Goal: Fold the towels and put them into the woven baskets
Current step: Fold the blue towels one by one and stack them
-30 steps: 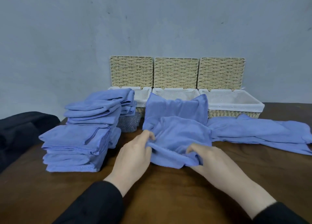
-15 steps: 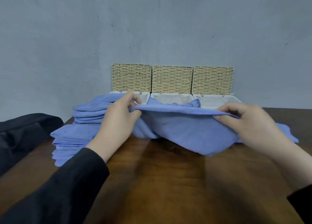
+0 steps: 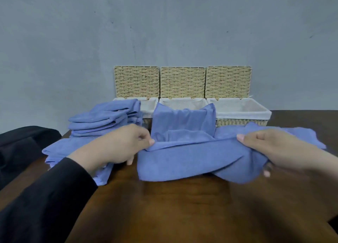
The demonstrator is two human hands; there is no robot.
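We see a blue towel (image 3: 192,162) held just above the middle of the tabletop (image 3: 182,211), stretched between two hands. The left hand (image 3: 117,147) pinches its upper left edge, thumb and fingers (image 3: 151,142) closed on the cloth. The right hand (image 3: 274,149) grips the right end, fingers curled round the bunched fabric (one fingertip shows below it). The towel's lower edge hangs close to the wood. Behind it, along the tabletop's far edge, stand three woven baskets (image 3: 243,112) with lids raised, loose towels (image 3: 182,122) heaped before them. Folded towels (image 3: 102,118) are stacked toward the left edge.
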